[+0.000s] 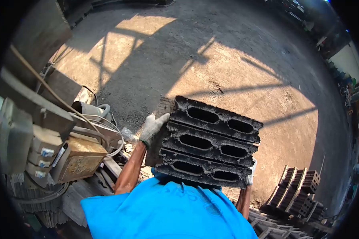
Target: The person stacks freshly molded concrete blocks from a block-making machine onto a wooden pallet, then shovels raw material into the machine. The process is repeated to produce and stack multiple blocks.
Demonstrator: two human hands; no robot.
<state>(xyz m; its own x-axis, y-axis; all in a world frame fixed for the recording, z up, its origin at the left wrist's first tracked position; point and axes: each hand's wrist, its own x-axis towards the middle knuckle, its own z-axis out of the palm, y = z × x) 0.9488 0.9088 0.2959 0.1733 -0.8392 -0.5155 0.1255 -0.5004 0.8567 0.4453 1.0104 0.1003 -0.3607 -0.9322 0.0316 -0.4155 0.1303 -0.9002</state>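
Note:
Three dark, rough-edged hollow concrete blocks (216, 147) sit side by side in front of my chest, each showing two oblong holes. Under them is a flat wooden board (166, 106), its edge visible along the left side. My left hand (152, 128), in a pale work glove, is closed on that board's left edge, thumb toward the blocks. At the lower right of the blocks, my gloved right hand (251, 172) grips the opposite side. Its fingers are mostly hidden by the blocks, but it appears closed on the board.
Machinery with a rusty box (80, 159), hoses and cables stands close on my left. Stacked blocks on boards (295, 189) stand at the lower right. Ahead stretches a dusty floor (227, 71) with sunlit patches and shadows. A bicycle (345, 92) is by the far right wall.

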